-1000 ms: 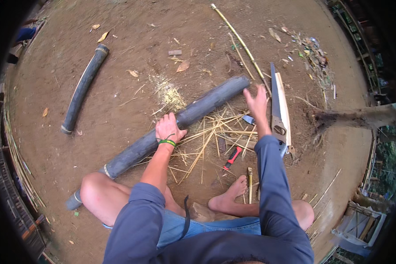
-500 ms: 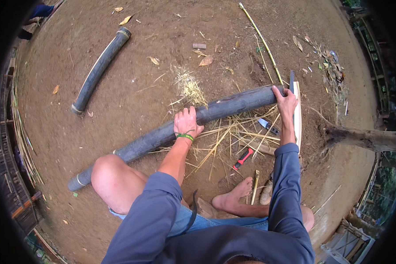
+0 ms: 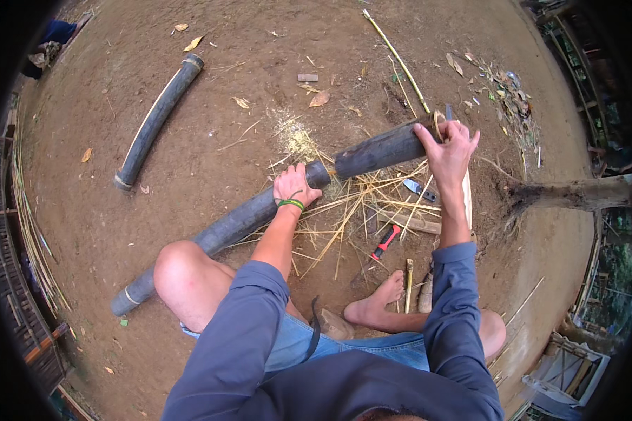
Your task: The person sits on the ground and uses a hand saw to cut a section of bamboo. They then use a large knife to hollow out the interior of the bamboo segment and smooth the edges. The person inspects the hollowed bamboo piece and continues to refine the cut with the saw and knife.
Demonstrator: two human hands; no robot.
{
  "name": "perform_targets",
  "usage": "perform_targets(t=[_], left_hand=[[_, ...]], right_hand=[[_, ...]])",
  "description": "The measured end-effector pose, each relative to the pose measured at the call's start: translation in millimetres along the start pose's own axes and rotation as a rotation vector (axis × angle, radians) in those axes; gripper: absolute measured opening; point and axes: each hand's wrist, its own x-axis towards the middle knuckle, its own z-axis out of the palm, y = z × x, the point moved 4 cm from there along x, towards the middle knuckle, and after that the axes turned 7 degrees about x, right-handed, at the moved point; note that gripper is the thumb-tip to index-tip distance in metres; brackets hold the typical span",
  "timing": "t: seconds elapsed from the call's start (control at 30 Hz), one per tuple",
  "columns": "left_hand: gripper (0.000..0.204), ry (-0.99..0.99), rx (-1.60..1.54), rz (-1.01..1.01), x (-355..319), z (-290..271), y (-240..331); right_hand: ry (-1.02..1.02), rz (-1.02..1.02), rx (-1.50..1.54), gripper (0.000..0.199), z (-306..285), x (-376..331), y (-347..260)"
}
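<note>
A long dark bamboo pole (image 3: pixel 379 151) lies slanted across the dirt in front of me, its lower end by my left knee. My left hand (image 3: pixel 296 186), with a green wristband, presses on the pole's middle. My right hand (image 3: pixel 451 149) grips the pole's upper right end and holds a saw there; the saw's pale blade (image 3: pixel 465 203) runs down behind my wrist. Split bamboo strips (image 3: pixel 361 210) and straw lie scattered under the pole.
A second dark bamboo pole (image 3: pixel 158 119) lies at the upper left. A red-handled tool (image 3: pixel 385 242) and a small knife (image 3: pixel 420 189) rest among the strips. My bare foot (image 3: pixel 379 305) sits below them. A thin yellow cane (image 3: pixel 397 59) lies up right; a tree trunk (image 3: pixel 576 196) is at right.
My right hand has shifted from the saw lying on the ground to the pole's upper end. The view moved, so the pole sits lower and more central.
</note>
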Motion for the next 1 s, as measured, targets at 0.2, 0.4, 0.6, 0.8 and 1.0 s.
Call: perform_targets(t=[0.2, 0.4, 0.6, 0.8, 1.0], left_hand=[[0.082, -0.046, -0.013, 0.025, -0.7, 2.4, 1.9], [0.091, -0.095, -0.032, 0.037, 5.2, -9.9, -6.9], [0.106, -0.080, -0.145, 0.145, 31.2, -5.3, -30.4], [0.105, -0.058, 0.011, 0.115, 8.0, -11.9, -38.2], [0.098, -0.070, 0.147, 0.008, -4.6, -6.0, -43.4]], right_hand=[[0.020, -0.153, -0.264, 0.038, -21.9, 82.0, -10.8], [0.192, -0.081, 0.079, 0.029, -35.6, 76.0, -4.9], [-0.139, 0.162, 0.353, 0.025, -1.7, -36.2, 7.8], [-0.642, 0.238, 0.232, 0.024, -36.6, -74.4, -8.7], [-0.884, -0.052, 0.089, 0.025, -134.1, -102.0, -40.0]])
